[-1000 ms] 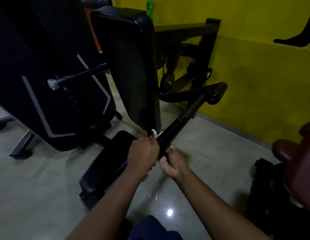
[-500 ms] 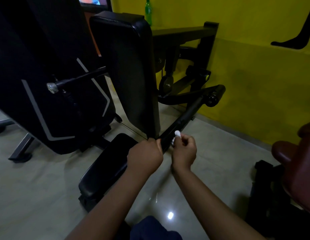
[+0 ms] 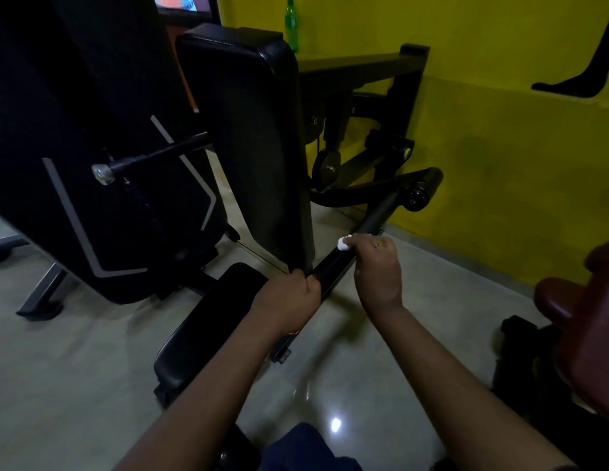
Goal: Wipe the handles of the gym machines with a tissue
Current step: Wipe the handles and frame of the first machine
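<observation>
The handle bar (image 3: 374, 219) is black, the tissue (image 3: 343, 243) white. The backrest pad (image 3: 262, 130) and seat pad (image 3: 207, 321) are black. The machine cover (image 3: 75, 96) is black with grey angular stripes. Yellow wall (image 3: 500, 164), green bottle (image 3: 292, 25), pale grey floor (image 3: 75, 368), maroon seat (image 3: 595, 300).

Single head-worn wide-angle view, facing forward and down, close above the handle bar (image 3: 377, 217), yellow wall (image 3: 500, 147) beyond
</observation>
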Demonstrator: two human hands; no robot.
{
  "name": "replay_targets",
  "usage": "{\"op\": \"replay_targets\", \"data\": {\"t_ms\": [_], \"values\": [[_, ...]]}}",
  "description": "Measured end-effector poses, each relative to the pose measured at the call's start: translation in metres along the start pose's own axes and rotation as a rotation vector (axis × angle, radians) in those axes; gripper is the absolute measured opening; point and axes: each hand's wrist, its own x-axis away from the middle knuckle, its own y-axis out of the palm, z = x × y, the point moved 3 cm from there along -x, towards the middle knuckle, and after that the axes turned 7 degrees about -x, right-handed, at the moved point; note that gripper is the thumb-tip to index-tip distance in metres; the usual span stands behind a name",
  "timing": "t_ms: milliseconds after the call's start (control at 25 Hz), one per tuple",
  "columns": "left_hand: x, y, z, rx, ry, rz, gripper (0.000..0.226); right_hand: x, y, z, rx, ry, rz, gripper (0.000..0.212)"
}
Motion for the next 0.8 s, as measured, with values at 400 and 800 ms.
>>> {"op": "replay_targets", "data": {"t_ms": [400,800], "values": [[0.000,0.005,-0.006,0.053,-0.108,-0.007,0.047,-0.030,-0.002,-0.008,0.046,-0.358,-0.335,0.023],[-0.001,0.003,0.001,-0.056,-0.140,-0.053,0.053,-0.039,-0.002,-0.004,0.183,-0.194,-0.368,0.023]]}}
